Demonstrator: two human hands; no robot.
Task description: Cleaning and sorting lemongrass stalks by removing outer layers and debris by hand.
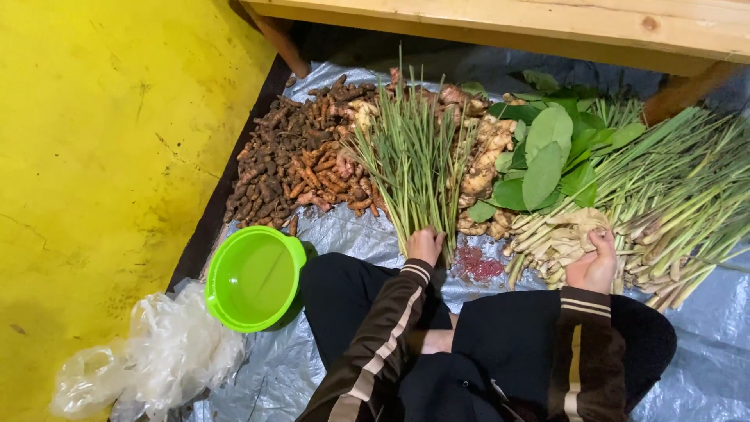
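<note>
My left hand point(424, 244) grips the base of a bundle of thin green lemongrass stalks point(414, 156) that fans upward over the sheet. My right hand point(595, 262) rests on the pale cut ends of a large pile of thick lemongrass stalks point(672, 203), fingers curled around a few of them. Both arms wear brown sleeves with beige stripes. My knees in dark trousers point(500, 344) are just below the hands.
Brown turmeric roots point(289, 164) lie at the left, pale ginger roots point(484, 164) and broad green leaves point(547, 152) in the middle, all on a grey plastic sheet point(703, 344). A green plastic bowl point(254, 277), clear plastic bags point(156, 352), yellow floor point(101, 141), wooden beam point(547, 23).
</note>
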